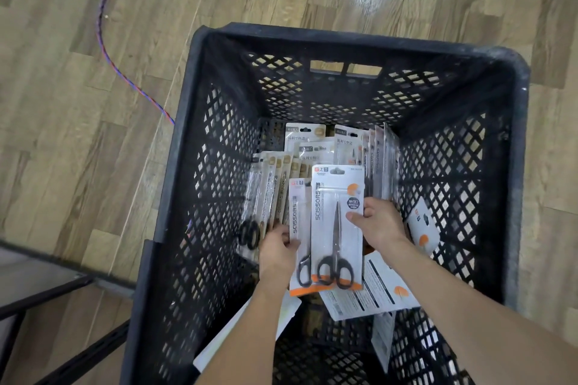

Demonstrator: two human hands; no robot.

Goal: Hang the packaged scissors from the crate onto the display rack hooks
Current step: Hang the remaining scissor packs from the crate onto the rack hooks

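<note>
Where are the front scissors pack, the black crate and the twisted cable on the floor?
front scissors pack (pixel 336 197): head view, on the upper card face beside the blades.
black crate (pixel 312 33): head view, on the far rim.
twisted cable (pixel 103 40): head view, on the mid stretch lying on the wood floor.

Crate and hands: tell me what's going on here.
A person is reaching into a black crate that stands on a wood floor. The right hand pinches the front scissors pack by its right edge. The left hand holds a second pack just behind it, to the left. More packs stand and lie in the crate. No display rack hook is in view, so nothing from this pair is hung yet.
</note>
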